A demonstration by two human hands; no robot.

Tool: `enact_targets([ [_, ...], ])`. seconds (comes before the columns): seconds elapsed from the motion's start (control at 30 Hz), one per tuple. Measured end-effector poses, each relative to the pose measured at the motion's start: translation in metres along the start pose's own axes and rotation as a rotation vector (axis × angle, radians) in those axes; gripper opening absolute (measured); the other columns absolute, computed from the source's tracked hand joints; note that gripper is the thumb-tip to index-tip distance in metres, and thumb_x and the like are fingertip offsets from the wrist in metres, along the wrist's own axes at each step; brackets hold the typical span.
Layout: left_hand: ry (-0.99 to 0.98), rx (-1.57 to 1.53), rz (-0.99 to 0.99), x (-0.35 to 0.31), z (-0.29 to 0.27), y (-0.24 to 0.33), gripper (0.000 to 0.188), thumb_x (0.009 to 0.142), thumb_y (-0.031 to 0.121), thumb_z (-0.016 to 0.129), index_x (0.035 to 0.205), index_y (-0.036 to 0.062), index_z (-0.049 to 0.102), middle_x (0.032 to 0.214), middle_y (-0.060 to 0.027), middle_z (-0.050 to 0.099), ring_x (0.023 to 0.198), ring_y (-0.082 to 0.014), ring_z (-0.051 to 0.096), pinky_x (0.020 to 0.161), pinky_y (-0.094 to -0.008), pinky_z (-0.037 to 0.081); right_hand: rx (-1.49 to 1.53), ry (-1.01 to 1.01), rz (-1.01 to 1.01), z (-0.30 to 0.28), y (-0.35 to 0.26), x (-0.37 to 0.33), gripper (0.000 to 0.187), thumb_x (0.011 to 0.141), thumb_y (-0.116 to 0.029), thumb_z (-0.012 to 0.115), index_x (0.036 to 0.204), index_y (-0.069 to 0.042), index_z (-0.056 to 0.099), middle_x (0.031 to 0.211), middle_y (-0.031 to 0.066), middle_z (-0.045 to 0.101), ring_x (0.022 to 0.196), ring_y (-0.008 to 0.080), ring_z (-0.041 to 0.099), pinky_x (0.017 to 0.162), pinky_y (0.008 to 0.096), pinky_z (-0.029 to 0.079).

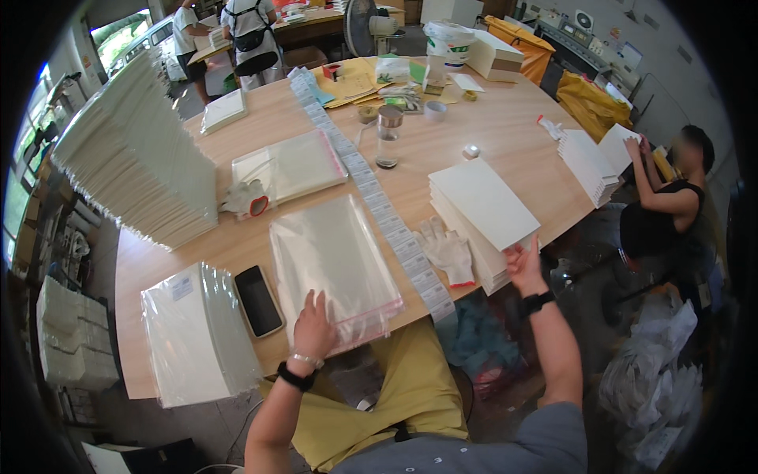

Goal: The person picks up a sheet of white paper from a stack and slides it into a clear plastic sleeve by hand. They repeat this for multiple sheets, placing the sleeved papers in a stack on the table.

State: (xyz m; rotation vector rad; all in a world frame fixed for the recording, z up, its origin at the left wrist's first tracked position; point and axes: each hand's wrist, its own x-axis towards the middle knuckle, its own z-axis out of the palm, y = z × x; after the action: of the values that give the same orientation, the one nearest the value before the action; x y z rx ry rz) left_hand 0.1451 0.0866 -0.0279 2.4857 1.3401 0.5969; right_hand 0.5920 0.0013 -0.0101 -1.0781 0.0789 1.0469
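My left hand point(314, 325) lies with fingers spread on the near end of a pile of clear plastic bags point(332, 253), by their pinkish sealing strip. At the near right corner of a stack of white boards point(470, 235), my right hand point(524, 267) has its fingers curled at the edge of the top white board point(484, 205). That board sits askew over the others; its underside and some fingertips are hidden. A strip of printed labels point(379, 209) runs between the bags and the boards. A white work glove point(444, 251) lies beside the stack.
Left of the bags are a phone point(259, 300) and wrapped white boards point(189, 332). A tall wrapped stack point(134, 158) rises behind them. A glass jar point(388, 138) stands mid-table. At right, a seated person point(667, 197) handles white boards point(588, 166).
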Motion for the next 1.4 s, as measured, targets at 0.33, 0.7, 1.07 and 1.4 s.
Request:
enact_targets([
  [0.33,-0.002,0.250,0.024,0.026,0.048,-0.058,0.007,0.069,0.009,0.052,0.074,0.0056,0.054,0.078,-0.0102,0.051,0.078,-0.0254,0.052,0.067,-0.0351,0.045,-0.491,-0.202,-0.531,0.010,0.023,-0.075,0.021,0.090,-0.019,0.039,0.106,-0.006,0.044,0.064,-0.0014,0.046,0.040,0.0055,0.035,0.033,0.0187,0.026],
  [0.7,0.220,0.192,0.078,0.016,0.022,-0.063,0.026,0.072,0.008,0.053,0.097,0.0071,0.057,0.092,-0.0123,0.054,0.093,-0.0289,0.049,0.074,-0.0348,0.045,-0.353,-0.488,0.324,-0.018,0.127,-0.203,0.018,0.085,-0.017,0.048,0.102,-0.009,0.049,0.072,-0.0011,0.055,0.043,0.0054,0.044,0.036,0.0168,0.033],
  [1.07,-0.081,-1.202,-0.604,0.004,0.004,-0.024,0.026,0.084,0.014,0.048,0.099,-0.0064,0.050,0.083,-0.0123,0.061,0.067,-0.0198,0.063,0.052,-0.0253,0.048,-0.109,-0.321,0.251,0.001,0.178,-0.215,0.009,0.086,-0.020,0.051,0.095,-0.017,0.049,0.072,-0.0034,0.050,0.048,0.0069,0.040,0.043,0.0197,0.033],
  [1.4,-0.041,-1.219,-0.364,-0.004,0.128,0.013,0.028,0.086,0.021,0.044,0.101,-0.0011,0.052,0.094,-0.0151,0.059,0.083,-0.0253,0.058,0.068,-0.0335,0.047,-0.071,-0.292,0.337,0.020,0.188,-0.227,0.009,0.088,-0.021,0.049,0.096,-0.016,0.049,0.074,-0.0035,0.051,0.052,0.0075,0.041,0.046,0.0211,0.035],
])
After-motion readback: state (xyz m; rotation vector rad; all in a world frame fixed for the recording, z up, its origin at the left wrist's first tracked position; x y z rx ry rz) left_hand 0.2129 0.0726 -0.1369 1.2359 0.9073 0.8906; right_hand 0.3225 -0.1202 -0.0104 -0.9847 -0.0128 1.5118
